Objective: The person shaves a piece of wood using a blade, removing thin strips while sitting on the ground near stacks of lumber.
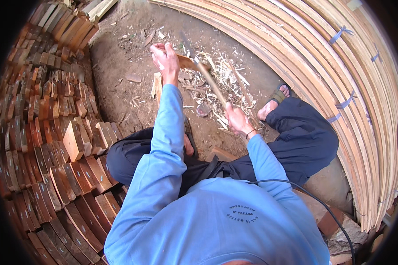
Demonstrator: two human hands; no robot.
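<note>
My left hand [166, 62] is closed on one end of a short wooden block [186, 62], held out in front of me above the ground. In my right hand [239, 121] is the pale handle of a long wooden-handled tool [213, 84]. The tool slants away to the far left, across the block's right part. Its dark far end is smeared, so I cannot tell the head's exact kind. Beneath the block and tool lie scattered wood chips and shavings [225, 73]. A pale upright wood piece [157, 86] shows beside my left wrist.
Stacked short wooden blocks [82, 172] rise along my left side. Long bundled wood strips [296, 39], tied with blue bands, curve along the right. My sandalled foot [272, 106] stands beside the shavings. A dark cable [327, 205] runs past my right side.
</note>
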